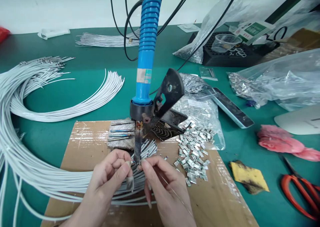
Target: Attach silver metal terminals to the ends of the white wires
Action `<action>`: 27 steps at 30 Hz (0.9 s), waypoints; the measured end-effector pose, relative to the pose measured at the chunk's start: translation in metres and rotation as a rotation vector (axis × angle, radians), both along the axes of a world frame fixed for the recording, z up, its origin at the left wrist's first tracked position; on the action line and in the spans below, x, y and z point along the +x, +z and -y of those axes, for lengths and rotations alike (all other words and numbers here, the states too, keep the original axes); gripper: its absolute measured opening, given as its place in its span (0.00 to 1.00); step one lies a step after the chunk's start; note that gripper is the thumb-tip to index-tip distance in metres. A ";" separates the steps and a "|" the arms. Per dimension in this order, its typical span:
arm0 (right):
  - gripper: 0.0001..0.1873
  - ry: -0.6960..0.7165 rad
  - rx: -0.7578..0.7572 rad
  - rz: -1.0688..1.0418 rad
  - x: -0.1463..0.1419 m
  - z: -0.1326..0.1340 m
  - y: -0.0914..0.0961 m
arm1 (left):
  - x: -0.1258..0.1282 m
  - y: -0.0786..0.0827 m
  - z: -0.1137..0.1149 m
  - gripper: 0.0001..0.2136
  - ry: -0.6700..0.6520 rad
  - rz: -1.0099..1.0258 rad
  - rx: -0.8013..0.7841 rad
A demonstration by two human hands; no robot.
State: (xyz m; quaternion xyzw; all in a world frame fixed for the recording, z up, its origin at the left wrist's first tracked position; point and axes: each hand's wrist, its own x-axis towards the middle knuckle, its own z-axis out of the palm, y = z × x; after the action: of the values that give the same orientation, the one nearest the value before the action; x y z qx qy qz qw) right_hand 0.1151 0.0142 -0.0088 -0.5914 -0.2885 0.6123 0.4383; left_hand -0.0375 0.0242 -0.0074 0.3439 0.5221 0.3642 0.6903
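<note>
A blue-handled soldering iron (145,53) stands upright in a black clamp, its dark tip pointing down between my hands. My left hand (110,180) is closed in a pinch just left of the tip; what lies in its fingertips is too small to make out. My right hand (165,187) is closed right of the tip, with a thin solder wire (178,197) running from its fingers across the palm. A small metal piece shows at the tip, partly hidden by fingers. White cables (75,182) lie in a bundle behind and under my hands.
Small metal terminals (193,157) lie piled on the cardboard (87,137) to the right. Metal rods rest on a grey block (121,133). Further right are a phone (233,107), a stained yellow sponge (249,176) and red-handled scissors (298,187). Plastic bags (280,77) sit behind.
</note>
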 end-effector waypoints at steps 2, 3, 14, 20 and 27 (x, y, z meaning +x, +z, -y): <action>0.26 0.000 0.003 0.006 0.000 0.000 0.000 | -0.001 -0.001 -0.001 0.11 -0.022 0.003 0.009; 0.26 0.001 0.007 0.012 0.000 0.000 0.000 | -0.002 0.000 -0.001 0.11 -0.024 0.003 0.008; 0.18 -0.034 0.155 0.177 -0.004 0.005 -0.003 | 0.000 0.001 -0.001 0.12 -0.002 0.007 0.030; 0.15 -0.050 0.293 0.344 0.005 0.006 -0.011 | -0.001 0.003 -0.005 0.14 0.069 -0.052 0.015; 0.12 -0.022 0.425 0.736 0.056 0.013 -0.035 | 0.001 -0.006 0.035 0.14 -0.140 -0.469 0.219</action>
State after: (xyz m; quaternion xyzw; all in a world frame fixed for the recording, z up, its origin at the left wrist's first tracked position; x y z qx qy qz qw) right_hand 0.1712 0.0010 -0.0436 -0.6700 -0.5392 0.2824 0.4249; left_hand -0.0365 -0.0106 -0.0137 0.5269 0.6001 0.2801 0.5328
